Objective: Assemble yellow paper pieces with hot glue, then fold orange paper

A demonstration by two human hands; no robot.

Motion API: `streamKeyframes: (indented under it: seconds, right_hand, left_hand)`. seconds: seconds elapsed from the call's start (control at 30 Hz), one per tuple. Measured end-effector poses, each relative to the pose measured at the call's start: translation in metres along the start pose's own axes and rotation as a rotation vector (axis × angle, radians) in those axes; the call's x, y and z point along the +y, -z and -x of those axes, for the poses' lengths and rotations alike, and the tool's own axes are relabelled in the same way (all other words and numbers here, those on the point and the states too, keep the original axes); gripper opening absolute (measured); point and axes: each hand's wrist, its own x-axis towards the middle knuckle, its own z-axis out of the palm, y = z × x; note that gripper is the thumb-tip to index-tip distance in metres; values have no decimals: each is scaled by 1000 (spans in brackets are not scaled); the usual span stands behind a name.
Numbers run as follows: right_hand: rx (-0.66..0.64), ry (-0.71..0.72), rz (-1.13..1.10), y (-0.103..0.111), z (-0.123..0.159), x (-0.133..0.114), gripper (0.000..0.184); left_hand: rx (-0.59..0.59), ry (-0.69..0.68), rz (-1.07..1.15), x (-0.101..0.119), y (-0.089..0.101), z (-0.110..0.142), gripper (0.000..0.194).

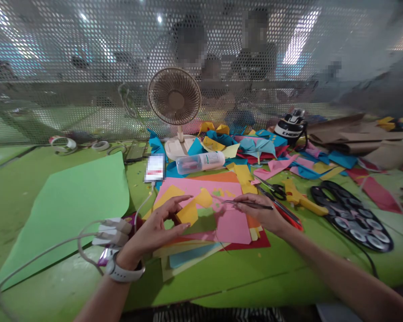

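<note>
My left hand (164, 221), wearing a pale wristwatch (124, 269), holds a folded piece of yellow paper (188, 213) between thumb and fingers. My right hand (262, 210) grips a slim dark tool (260, 205) like a pen; its thin metallic tip points left toward the yellow paper. Whether it is a craft knife or tweezers I cannot tell. Under both hands lies a stack of coloured sheets, with pink paper (233, 228) on top and a green piece (204, 221) near my left hand. Small yellow and green scraps (221, 193) lie beyond the tip.
Behind the stack are a clear bottle (198, 162), a lit phone (154, 167) and a fan (174, 96). To the right lie scissors (277, 191), a yellow glue gun (302, 199) and a black palette (352, 217). Green paper (83, 197) and charger cables (82, 241) occupy the left.
</note>
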Motion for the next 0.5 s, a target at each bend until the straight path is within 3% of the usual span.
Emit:
streamKeyframes:
  seconds: [0.5]
  right_hand:
    - [-43,76,211,1,3,-3,24]
  left_hand:
    - [1,7,10,2,-1,0,56]
